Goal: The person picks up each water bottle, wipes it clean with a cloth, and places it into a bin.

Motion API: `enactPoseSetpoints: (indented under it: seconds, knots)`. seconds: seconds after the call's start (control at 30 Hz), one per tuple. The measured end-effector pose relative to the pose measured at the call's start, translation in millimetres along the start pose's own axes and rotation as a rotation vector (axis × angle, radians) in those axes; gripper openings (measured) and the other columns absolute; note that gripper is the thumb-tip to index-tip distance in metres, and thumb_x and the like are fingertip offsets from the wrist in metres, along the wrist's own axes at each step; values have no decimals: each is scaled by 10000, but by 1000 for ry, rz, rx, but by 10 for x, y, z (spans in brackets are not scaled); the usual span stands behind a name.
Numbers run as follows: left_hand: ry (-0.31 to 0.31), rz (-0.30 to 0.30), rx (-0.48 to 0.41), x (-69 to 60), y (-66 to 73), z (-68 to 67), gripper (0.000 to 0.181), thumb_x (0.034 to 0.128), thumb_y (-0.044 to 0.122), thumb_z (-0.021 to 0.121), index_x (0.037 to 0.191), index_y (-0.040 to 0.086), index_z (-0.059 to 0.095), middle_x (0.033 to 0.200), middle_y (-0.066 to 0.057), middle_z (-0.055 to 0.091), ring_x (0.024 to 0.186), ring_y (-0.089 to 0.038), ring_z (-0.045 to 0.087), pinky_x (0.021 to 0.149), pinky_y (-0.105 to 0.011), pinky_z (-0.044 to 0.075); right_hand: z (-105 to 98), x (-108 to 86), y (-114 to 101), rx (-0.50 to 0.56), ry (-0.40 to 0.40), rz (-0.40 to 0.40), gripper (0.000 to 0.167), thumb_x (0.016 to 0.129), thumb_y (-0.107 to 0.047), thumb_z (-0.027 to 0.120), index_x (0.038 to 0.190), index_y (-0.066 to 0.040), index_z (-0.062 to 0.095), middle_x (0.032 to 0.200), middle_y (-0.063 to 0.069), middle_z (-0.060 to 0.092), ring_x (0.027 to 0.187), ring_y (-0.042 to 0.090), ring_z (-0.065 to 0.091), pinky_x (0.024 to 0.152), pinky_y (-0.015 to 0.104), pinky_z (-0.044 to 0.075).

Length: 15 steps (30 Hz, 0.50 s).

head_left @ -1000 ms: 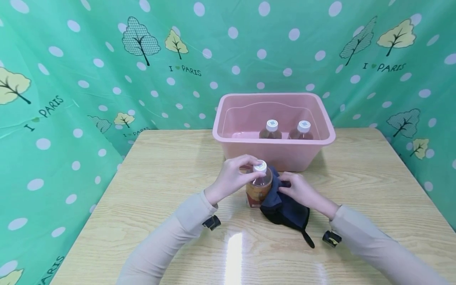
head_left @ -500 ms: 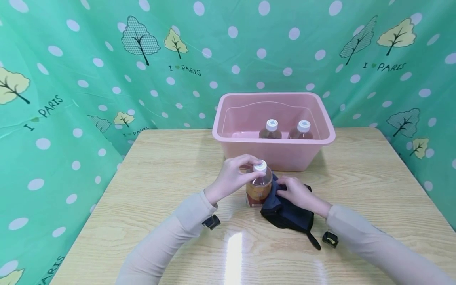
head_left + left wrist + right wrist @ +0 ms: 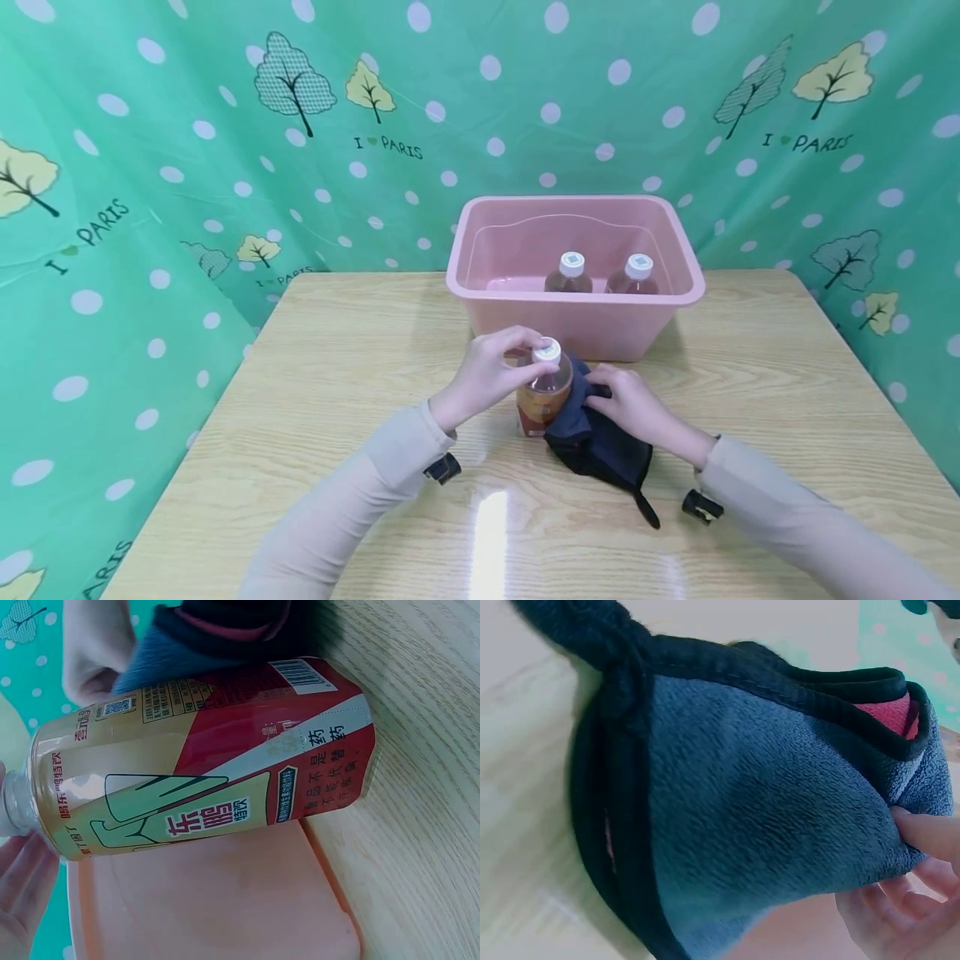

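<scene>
A drink bottle [image 3: 542, 408] with a white cap and a gold-and-red label stands upright on the table. My left hand [image 3: 491, 362] pinches it at the cap and neck. In the left wrist view the bottle [image 3: 210, 765] shows its printed label and barcode. My right hand [image 3: 630, 404] holds a dark blue cloth [image 3: 603, 446] against the bottle's right side. Seen from the right wrist, the cloth [image 3: 757, 795] is folded, black-edged, with a reddish inner side and a hanging loop; thumb and fingers of the right hand [image 3: 915, 900] pinch it.
Right behind the bottle stands a pink plastic tub [image 3: 577, 321]. Two white-capped bottles, one on the left [image 3: 570, 279] and one on the right [image 3: 637, 279], stand inside it. A green polka-dot curtain [image 3: 420, 192] hangs behind the wooden table [image 3: 360, 350].
My right hand shifts the cloth slightly back and forth along the bottle's side, and the cloth's loop end swings right, then left. The left hand and bottle stay in place.
</scene>
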State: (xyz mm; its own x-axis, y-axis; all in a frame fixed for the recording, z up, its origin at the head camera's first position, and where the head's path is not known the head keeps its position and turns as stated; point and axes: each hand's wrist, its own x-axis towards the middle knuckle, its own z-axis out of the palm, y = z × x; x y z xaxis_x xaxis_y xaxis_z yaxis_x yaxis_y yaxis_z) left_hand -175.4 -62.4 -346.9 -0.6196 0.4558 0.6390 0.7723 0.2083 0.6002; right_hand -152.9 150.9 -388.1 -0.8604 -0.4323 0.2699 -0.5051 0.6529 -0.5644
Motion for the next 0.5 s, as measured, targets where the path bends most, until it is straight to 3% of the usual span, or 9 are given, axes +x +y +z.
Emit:
enactPoseSetpoints:
  seconds: [0.2,0.5]
  knots:
    - [-2,-2,-9,1,-2,6,231,694,86,744,871,-4,628,864,-87,643,789,-142,616,692,-192,521,-139,8,-107,19,61,-51,161,708,84,664,858,27,661,733,5,553,643,108,467,545,242,416]
    - [-1,-1,2,-12,-20,8,223,693,67,742,868,-5,625,863,-86,635,787,-125,610,689,-184,519,-285,49,-274,-3,154,-116,190,685,84,691,865,34,660,754,18,575,660,132,490,560,294,447]
